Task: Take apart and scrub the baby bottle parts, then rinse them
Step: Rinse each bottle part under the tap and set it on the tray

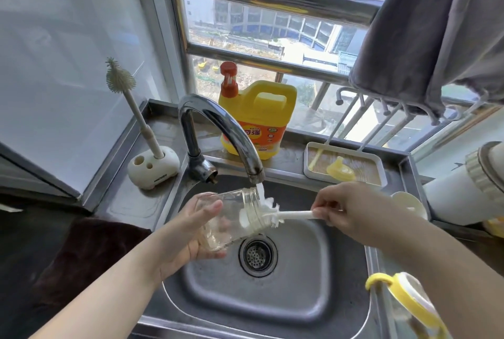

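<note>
While water runs from the tap [256, 172], the glass bottle [231, 218] at frame centre is gripped by the left hand [191, 232] and scrubbed with a brush [275, 213] pinched in the right hand [351, 210]; the teat [341, 169] at right seems already separated, so rinsing likely remains.

Bright daylight from the window [259, 47]; edges warped.

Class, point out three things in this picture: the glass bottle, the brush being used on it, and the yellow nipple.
bottle [218, 218], head view, clear side wall.
brush [297, 215], head view, white handle.
nipple [341, 168], head view, its dome, in the tray.
</note>
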A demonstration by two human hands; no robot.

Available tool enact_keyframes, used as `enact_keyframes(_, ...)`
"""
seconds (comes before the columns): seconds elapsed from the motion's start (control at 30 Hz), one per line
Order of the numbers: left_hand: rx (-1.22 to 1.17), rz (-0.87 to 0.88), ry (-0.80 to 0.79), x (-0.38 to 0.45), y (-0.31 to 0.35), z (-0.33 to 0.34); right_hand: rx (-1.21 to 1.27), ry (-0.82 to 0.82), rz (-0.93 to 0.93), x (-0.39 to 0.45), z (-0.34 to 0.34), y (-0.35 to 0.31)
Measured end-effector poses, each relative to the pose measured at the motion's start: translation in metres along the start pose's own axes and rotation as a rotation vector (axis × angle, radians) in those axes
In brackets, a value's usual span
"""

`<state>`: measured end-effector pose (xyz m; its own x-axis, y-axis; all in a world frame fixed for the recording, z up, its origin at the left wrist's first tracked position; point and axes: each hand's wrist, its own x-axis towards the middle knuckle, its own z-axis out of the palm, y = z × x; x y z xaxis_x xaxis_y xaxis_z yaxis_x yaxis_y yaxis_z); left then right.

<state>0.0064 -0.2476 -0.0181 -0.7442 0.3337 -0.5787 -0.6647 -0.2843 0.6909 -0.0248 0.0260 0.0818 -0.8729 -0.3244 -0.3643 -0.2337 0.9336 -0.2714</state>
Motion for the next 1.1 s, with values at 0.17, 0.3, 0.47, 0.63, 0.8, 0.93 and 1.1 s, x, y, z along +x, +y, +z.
enact_keyframes(0.17,0.045,0.038,0.068,0.002,-0.002,0.001,0.053,-0.071,-0.011,-0.001,0.007,0.001)
enact_keyframes(0.3,0.029,0.051,0.055,0.002,-0.004,0.005,0.103,0.041,0.01,-0.001,0.013,-0.001)
enact_keyframes(0.47,0.03,0.053,0.008,0.001,-0.005,0.008,0.045,0.084,0.054,-0.012,0.018,0.001)
enact_keyframes(0.63,0.177,0.021,0.097,-0.004,-0.022,0.005,-0.042,0.129,0.245,-0.03,0.013,0.028)
enact_keyframes(0.8,0.174,0.005,0.131,-0.007,-0.036,0.013,0.087,0.193,0.345,-0.039,0.036,0.03)
enact_keyframes(0.93,0.04,-0.036,0.125,-0.007,-0.045,0.021,0.372,0.238,0.432,-0.041,0.055,0.028)
enact_keyframes(1.1,0.044,-0.04,0.177,-0.006,-0.052,0.035,0.478,0.164,0.523,-0.045,0.072,0.032)
